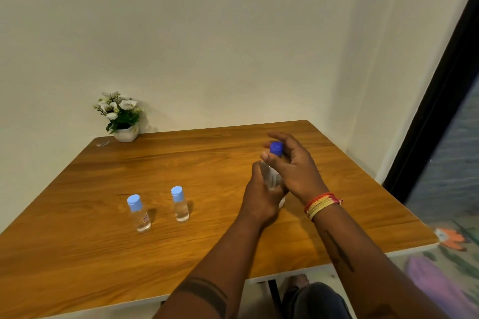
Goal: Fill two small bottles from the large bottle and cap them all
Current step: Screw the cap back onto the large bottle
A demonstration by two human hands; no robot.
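Both hands are on the large bottle (pixel 270 176), which stands right of centre on the bench (pixel 103 254). The left hand (pixel 259 199) wraps its clear body; the right hand (pixel 293 163) pinches the dark blue cap (pixel 276 148) on top. Its long axis leans slightly toward eleven o'clock. Both small bottles (pixel 138 212) (pixel 180 203) stand capped, well apart toward nine o'clock, nearer the left hand. Whether that cap is going on or coming off, can't tell.

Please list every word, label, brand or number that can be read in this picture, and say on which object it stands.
None can be read.
Left small bottle: a small red and blue sticker, print too blurred to read.
Large bottle, held in both hands: a label patch, too blurred and partly covered.
Right small bottle: no label visible.
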